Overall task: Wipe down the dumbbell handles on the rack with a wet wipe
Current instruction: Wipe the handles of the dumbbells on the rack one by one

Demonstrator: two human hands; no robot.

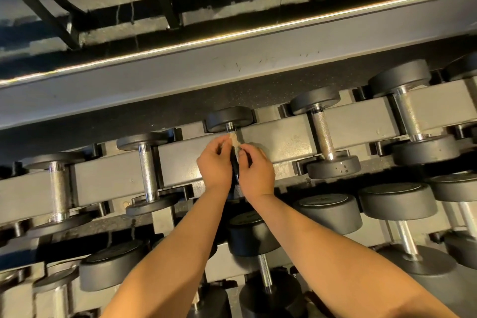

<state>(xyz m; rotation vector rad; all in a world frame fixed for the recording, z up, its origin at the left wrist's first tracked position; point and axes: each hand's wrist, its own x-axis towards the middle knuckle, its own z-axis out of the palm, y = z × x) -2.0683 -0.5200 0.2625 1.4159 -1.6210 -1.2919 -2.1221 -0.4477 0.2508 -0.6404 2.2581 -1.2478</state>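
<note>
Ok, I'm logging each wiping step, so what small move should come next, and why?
Probably draw the wipe along the handle toward the near end: the left hand and right hand pinch it up at the far end, beside the head, with the rest of the handle beneath them.

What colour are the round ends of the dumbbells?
The ends are matte black, clearest in the head view.

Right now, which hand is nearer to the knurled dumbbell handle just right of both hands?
Right. The right hand sits left of that handle; the left hand is farther left, past the wet wipe.
</note>
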